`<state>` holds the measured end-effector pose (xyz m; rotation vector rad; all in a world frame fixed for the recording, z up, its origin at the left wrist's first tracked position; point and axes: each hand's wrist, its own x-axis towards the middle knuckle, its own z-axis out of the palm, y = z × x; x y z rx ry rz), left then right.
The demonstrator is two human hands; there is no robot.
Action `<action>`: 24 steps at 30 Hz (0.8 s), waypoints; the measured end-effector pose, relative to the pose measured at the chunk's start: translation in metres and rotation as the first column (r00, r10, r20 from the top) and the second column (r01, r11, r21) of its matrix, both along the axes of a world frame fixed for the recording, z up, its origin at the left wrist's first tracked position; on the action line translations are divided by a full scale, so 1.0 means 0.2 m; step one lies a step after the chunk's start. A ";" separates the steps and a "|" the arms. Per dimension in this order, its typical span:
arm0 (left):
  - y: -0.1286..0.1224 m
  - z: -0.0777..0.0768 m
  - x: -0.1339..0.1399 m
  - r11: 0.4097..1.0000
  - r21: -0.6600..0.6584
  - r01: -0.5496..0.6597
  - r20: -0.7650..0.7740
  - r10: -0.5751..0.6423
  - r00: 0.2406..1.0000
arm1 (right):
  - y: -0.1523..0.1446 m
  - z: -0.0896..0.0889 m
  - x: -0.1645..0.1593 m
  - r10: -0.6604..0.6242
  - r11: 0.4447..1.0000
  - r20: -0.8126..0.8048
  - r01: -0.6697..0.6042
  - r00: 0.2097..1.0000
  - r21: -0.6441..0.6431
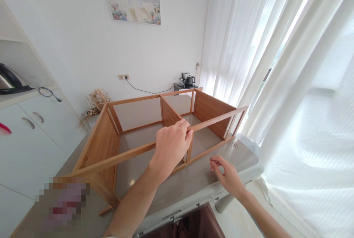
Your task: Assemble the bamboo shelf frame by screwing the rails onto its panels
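A wooden frame point(118, 162) with inset side panels and a middle divider lies on the grey tabletop point(177, 190). My left hand point(173, 140) is wrapped over its upper front rail, right where the divider point(173, 111) meets it. In front of the frame, my right hand point(225, 175) pinches a small thin screw point(210, 157) between thumb and fingers, just above the table and apart from the wood. Several small metal screws point(235, 144) stand together on the tabletop near the frame's right corner.
A coffee maker point(189, 79) sits on a small stand in the far corner. Dried plants point(96, 103) are behind the frame's left end. White curtains point(298, 101) hang along the right, and white cabinets point(33, 135) with a kettle point(9, 77) on the counter are at left. A pixelated patch covers the lower left.
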<state>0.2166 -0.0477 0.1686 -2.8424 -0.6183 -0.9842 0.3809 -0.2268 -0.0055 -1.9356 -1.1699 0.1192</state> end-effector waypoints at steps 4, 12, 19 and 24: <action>-0.07 0.01 -0.03 0.994 0.099 0.050 0.121 -0.062 0.991 | 0.05 -0.12 0.01 -0.031 0.998 -0.102 0.037 0.994 0.058; -0.20 -0.50 -0.36 0.965 -0.045 0.259 0.356 -0.227 0.906 | 0.16 -0.17 0.04 0.116 0.990 -0.329 -0.083 0.937 0.111; -0.05 -0.71 -0.35 0.944 -0.329 -0.005 0.135 0.052 0.990 | 0.25 -0.22 0.02 0.217 0.976 -0.284 -0.214 0.934 0.042; 0.02 -0.77 -0.21 0.914 -0.371 -0.168 -0.058 0.157 0.986 | 0.23 -0.23 0.03 0.219 0.976 -0.279 -0.208 0.935 0.068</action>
